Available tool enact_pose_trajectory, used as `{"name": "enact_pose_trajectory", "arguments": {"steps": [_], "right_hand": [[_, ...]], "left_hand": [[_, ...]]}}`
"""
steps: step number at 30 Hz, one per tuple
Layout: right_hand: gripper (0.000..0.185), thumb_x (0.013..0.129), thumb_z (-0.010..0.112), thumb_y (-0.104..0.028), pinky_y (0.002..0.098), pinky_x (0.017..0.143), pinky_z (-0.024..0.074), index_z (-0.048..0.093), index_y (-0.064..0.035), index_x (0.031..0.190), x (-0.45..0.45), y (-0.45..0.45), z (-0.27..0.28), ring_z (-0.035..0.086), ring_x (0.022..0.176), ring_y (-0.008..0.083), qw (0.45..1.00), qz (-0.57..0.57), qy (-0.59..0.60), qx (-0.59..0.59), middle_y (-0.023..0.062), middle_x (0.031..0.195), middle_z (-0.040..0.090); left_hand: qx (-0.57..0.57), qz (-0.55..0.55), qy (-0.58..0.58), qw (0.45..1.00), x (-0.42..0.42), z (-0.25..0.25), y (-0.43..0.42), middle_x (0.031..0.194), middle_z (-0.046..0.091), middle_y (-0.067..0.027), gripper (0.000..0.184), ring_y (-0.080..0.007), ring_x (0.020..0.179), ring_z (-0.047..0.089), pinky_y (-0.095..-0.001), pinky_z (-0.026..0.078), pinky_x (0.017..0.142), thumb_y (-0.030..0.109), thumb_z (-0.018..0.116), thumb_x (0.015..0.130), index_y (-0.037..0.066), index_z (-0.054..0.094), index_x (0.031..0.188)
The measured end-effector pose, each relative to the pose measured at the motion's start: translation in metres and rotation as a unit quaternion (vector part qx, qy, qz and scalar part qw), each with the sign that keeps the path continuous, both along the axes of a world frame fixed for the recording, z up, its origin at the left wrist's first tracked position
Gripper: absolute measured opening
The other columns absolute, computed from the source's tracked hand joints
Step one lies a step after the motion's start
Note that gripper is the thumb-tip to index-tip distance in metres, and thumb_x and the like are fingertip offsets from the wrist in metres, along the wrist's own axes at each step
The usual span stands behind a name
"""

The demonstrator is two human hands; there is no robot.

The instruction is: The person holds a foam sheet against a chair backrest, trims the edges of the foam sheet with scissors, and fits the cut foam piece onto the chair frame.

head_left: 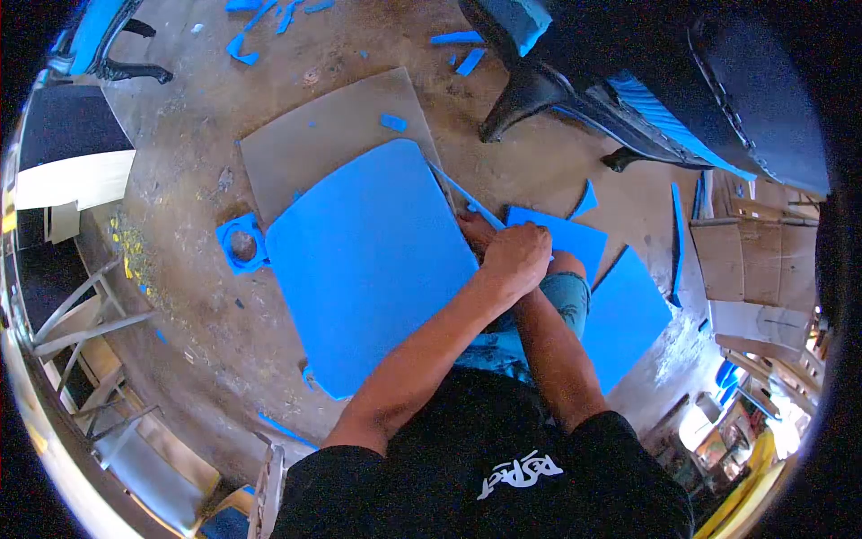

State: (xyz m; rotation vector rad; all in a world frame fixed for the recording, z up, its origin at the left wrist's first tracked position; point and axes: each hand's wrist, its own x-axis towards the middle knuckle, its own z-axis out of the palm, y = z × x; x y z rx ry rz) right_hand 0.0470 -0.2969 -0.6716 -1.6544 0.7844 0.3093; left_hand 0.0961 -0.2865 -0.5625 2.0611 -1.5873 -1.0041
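A large blue foam sheet [368,260] with a curved top edge lies in front of me, over a flat grey-brown board [332,135]. My forearms cross at the sheet's right edge. My left hand [519,255] is on top, its fingers closed around a narrow blue foam strip [471,199] that stands apart from the sheet along that edge. Beneath it, my right hand [476,230] is against the sheet's edge, with curled fingers. The left wrist and hand cover part of it, so what it grips is hidden. A small blue offcut [392,122] rests on the board.
Blue foam pieces [628,310] lie to my right. A blue piece with a round hole [241,243] sits left of the sheet. Dark carved furniture [584,99] stands at the upper right. Metal-legged frames [90,323] line the left, and cardboard [754,260] is far right.
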Motion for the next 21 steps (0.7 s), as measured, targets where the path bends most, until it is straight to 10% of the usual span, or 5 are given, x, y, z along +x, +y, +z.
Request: {"name": "enact_pose_trajectory", "arguments": {"steps": [8,12,15,19,21], "right_hand": [[0.022,0.088,0.065,-0.022,0.0338,0.057,0.0412,0.065,-0.0003,0.091,0.005,-0.001,0.008,0.050,0.066,0.0142,1.000,-0.021,-0.010,0.015,0.0023,0.072,0.057],[0.022,0.087,0.066,-0.023,0.0334,0.055,0.0413,0.065,-0.0002,0.090,-0.021,-0.008,0.045,0.050,0.064,0.0135,0.996,-0.075,-0.044,0.030,0.0017,0.069,0.057],[0.023,0.087,0.066,-0.023,0.0331,0.053,0.0413,0.065,-0.0001,0.088,-0.070,-0.015,0.085,0.050,0.062,0.0130,0.989,-0.136,-0.053,0.027,0.0012,0.067,0.057],[0.023,0.087,0.067,-0.023,0.0328,0.051,0.0414,0.066,0.0000,0.087,-0.190,-0.036,0.110,0.049,0.059,0.0123,0.971,-0.228,0.052,-0.045,0.0005,0.064,0.057],[0.032,0.088,0.065,-0.029,0.0285,0.046,0.0330,0.068,0.0026,0.094,-0.254,-0.042,0.111,0.044,0.053,0.0096,0.946,-0.255,0.185,-0.073,0.0034,0.067,0.059]], "left_hand": [[-0.028,-0.002,-0.020,0.999,-0.009,0.012,0.003,0.088,0.068,-0.0206,0.022,-0.0347,0.080,0.069,-0.0445,0.056,0.070,0.018,0.064,0.079,-0.001,0.066,0.091],[-0.013,-0.029,0.110,0.993,-0.024,0.060,0.013,0.106,0.064,-0.0257,0.027,-0.0359,0.102,0.064,-0.0458,0.050,0.088,0.007,0.057,0.079,-0.001,0.061,0.105],[-0.273,-0.016,0.157,0.949,-0.033,0.089,0.039,0.121,0.059,-0.0256,0.039,-0.0361,0.107,0.063,-0.0432,0.050,0.092,0.006,0.064,0.079,0.000,0.059,0.117],[-0.156,0.136,0.328,0.922,0.013,0.111,0.120,0.125,0.061,-0.0150,0.027,-0.0283,0.102,0.065,-0.0370,0.055,0.082,0.007,0.069,0.083,0.008,0.066,0.110],[-0.163,0.280,0.121,0.938,0.051,0.076,0.192,0.108,0.068,-0.0134,0.013,-0.0229,0.092,0.067,-0.0352,0.056,0.074,0.006,0.066,0.086,0.005,0.068,0.099]]}}
